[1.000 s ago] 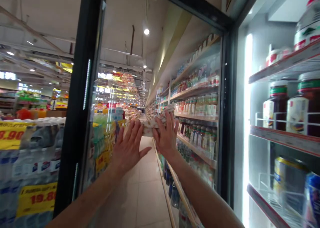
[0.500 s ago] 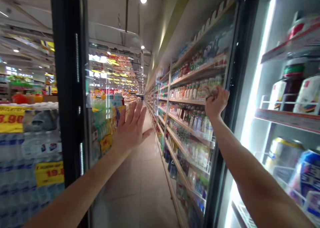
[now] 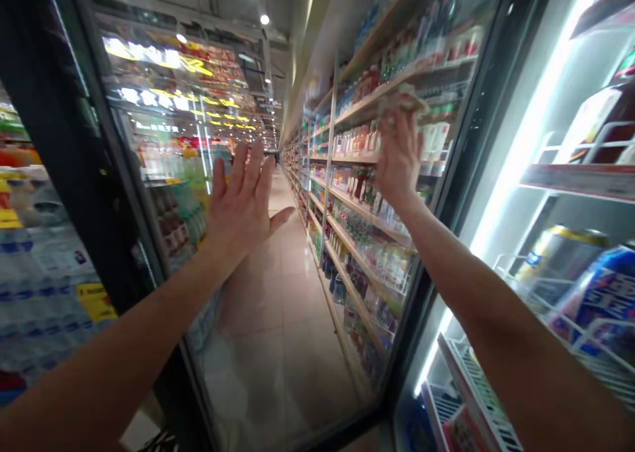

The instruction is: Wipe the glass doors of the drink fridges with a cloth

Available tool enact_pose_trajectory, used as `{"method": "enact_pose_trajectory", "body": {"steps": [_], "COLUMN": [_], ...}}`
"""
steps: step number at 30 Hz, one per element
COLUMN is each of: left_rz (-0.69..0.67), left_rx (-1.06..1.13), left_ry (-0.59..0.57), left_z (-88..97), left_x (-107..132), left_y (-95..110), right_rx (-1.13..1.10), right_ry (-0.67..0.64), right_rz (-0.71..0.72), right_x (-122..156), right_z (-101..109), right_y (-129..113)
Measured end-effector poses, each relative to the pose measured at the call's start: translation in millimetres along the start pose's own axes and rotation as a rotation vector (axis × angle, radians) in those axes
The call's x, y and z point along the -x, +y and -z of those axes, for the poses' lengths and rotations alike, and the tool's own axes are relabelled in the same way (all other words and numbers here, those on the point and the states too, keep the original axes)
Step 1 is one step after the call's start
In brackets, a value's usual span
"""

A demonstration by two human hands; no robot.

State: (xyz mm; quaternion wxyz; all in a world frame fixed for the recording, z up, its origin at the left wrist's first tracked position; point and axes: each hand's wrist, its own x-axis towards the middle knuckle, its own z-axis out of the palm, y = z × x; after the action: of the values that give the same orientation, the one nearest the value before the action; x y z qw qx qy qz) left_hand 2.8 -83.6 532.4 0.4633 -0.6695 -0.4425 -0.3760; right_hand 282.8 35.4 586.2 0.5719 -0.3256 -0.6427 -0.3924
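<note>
A glass cooler door (image 3: 278, 379) with a dark frame stands swung out in front of me. My left hand (image 3: 243, 200) is spread flat on or just before the glass, fingers apart and nothing in it. Higher up on the right, my right hand (image 3: 399, 154) presses a crumpled, light-coloured cloth (image 3: 407, 100) against the pane near the hinge side. Motion blurs the cloth and the right fingertips. Shelves of bottles show in the glass behind both hands.
At right is the lit cooler interior, with wire-fronted shelves (image 3: 580, 180), cans (image 3: 560, 257) and a blue package (image 3: 608, 293). Stacked water bottles (image 3: 44, 306) stand left, beyond the dark door frame (image 3: 112, 174). A tiled aisle floor (image 3: 253, 293) shows through the glass.
My right hand has moved up and left across the glass from near the frame, its fingers now extended over the cloth. My left hand stays spread. The view has tilted downward.
</note>
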Motion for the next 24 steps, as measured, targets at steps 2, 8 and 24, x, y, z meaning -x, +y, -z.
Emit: {"method": "enact_pose_trajectory", "body": {"steps": [2, 8, 24], "left_rz": [-0.018, -0.051, 0.071], "left_rx": [-0.026, -0.118, -0.094], "left_ry": [0.016, 0.094, 0.176], "left_z": [-2.1, -8.2, -16.3], "left_x": [0, 1, 17], "left_y": [-1, -5, 13], "right_rx": [-0.006, -0.056, -0.036], "right_ry": [0.138, 0.049, 0.110], "right_rz": [-0.220, 0.100, 0.093], "right_x": [-8, 35, 99], "right_z": [2, -13, -3], "right_y": [28, -43, -24]}}
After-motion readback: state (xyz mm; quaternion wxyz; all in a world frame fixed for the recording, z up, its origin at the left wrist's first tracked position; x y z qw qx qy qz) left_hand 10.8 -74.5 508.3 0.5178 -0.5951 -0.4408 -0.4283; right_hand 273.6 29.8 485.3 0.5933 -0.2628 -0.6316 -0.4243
